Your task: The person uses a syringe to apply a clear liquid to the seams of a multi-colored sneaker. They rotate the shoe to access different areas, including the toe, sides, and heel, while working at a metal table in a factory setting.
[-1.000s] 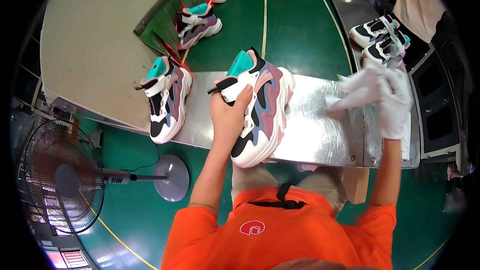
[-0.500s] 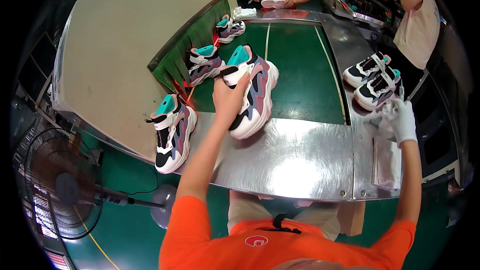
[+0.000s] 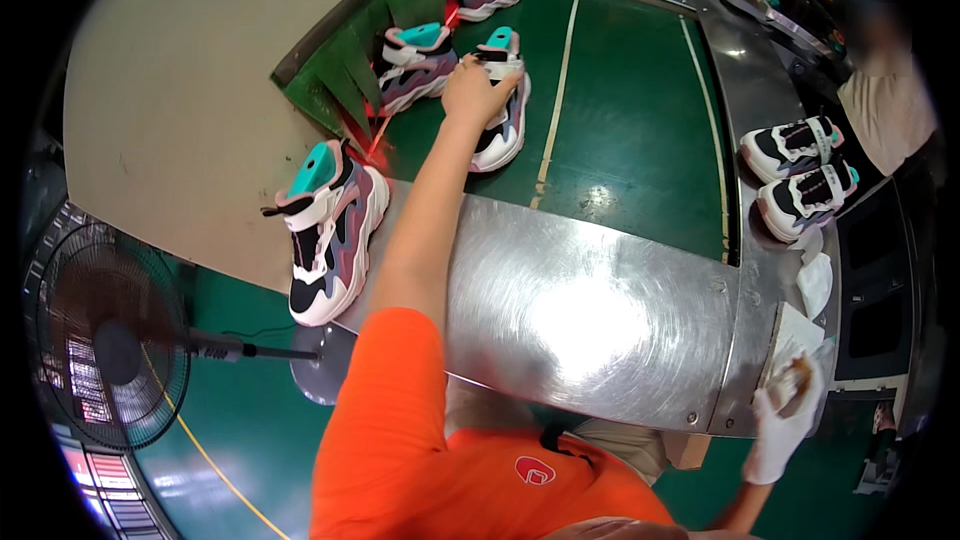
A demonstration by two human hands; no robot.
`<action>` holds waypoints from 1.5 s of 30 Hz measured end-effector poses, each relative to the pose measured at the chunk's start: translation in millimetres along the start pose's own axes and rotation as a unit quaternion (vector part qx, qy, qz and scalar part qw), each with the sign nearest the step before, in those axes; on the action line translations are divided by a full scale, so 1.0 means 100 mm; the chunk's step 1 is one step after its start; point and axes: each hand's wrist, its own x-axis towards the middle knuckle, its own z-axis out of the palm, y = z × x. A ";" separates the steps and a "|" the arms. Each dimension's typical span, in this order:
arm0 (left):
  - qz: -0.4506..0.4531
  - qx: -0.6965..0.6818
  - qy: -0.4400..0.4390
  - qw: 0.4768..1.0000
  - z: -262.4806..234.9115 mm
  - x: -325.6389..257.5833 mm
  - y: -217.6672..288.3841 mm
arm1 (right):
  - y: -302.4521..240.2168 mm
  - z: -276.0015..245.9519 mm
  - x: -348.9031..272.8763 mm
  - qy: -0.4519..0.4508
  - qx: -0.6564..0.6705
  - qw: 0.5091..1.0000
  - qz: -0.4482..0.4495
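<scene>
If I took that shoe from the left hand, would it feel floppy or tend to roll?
The shoe probably feels fairly stiff, since a teal insert sits in its opening. Set down, it seems unlikely to roll, given its chunky white sole.

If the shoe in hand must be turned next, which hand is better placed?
Probably the left hand: it grasps the shoe directly. The gloved right hand is well away, by the near right corner of the metal counter.

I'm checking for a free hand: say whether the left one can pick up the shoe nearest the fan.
Probably not: the left hand grips another shoe, though the fan-side shoe itself looks unobstructed.
</scene>
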 end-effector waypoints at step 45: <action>0.015 -0.203 -0.018 0.979 -0.60 -1.16 -0.67 | 0.25 0.67 -0.25 0.119 -0.114 0.986 -0.020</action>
